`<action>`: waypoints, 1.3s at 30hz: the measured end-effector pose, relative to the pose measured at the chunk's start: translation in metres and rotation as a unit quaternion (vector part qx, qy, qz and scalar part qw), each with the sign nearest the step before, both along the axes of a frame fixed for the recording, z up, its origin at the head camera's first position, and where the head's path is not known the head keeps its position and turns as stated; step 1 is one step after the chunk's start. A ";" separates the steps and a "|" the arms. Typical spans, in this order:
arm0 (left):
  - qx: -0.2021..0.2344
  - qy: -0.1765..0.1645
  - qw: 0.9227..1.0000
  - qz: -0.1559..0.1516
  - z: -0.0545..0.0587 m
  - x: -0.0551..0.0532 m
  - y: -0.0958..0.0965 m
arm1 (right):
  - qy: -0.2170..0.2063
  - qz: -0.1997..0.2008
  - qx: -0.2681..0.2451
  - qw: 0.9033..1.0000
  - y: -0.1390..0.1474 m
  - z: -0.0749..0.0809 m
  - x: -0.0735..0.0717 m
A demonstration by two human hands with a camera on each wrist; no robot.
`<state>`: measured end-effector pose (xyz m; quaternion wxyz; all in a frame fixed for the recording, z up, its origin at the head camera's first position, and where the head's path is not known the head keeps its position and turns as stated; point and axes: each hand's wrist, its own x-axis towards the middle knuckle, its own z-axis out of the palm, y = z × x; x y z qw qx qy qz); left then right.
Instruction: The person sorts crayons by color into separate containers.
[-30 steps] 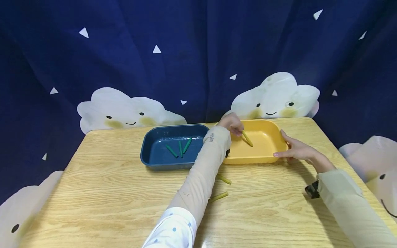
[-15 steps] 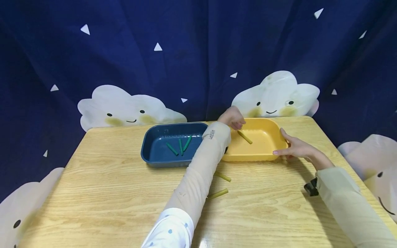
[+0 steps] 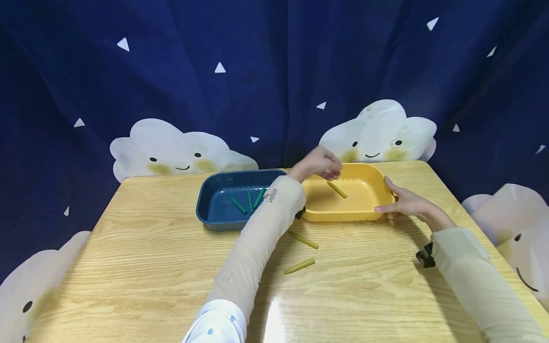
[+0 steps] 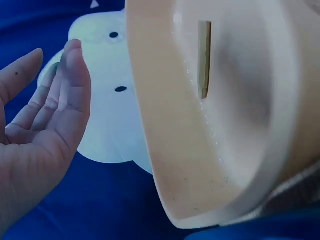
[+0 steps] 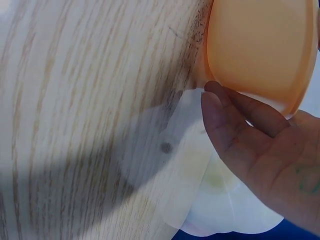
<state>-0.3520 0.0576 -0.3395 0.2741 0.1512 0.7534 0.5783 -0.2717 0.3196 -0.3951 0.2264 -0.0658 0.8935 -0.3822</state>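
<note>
In the head view my left hand (image 3: 322, 163) is over the far left side of the yellow tray (image 3: 343, 216), its fingers loosely bent with nothing in them. The left wrist view shows that bare palm (image 4: 47, 120) beside the tray wall. One yellow crayon (image 3: 337, 189) lies on the tray floor. My right hand (image 3: 405, 204) grips the tray's right end, thumb toward the near side and fingers along the end wall. The right wrist view has its fingertips right at the tray's edge (image 5: 260, 92). Two more yellow crayons (image 3: 299, 266) lie on the table in front.
A dark blue tray (image 3: 210, 223) stands left of the yellow one, with three green crayons (image 3: 238, 205) inside. My left forearm crosses over its right part. The wooden table (image 3: 141, 267) ends at a blue curtain (image 3: 249, 85) with cloud prints.
The yellow crayon at my left hand's fingertips was let go and now lies in the yellow tray. The left hand has lifted slightly and its forearm swung left. The right hand stays at the tray.
</note>
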 end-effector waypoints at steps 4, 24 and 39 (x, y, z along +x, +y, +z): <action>0.022 0.019 0.999 -0.015 0.000 0.011 -0.005 | -0.003 0.002 -0.005 1.000 0.001 -0.002 -0.002; 0.036 0.102 0.990 -0.087 -0.014 0.068 -0.050 | -0.005 0.003 -0.014 1.000 0.001 -0.003 -0.003; 0.007 0.112 0.987 -0.117 -0.040 0.103 -0.085 | -0.005 -0.003 -0.010 1.000 -0.001 0.002 0.001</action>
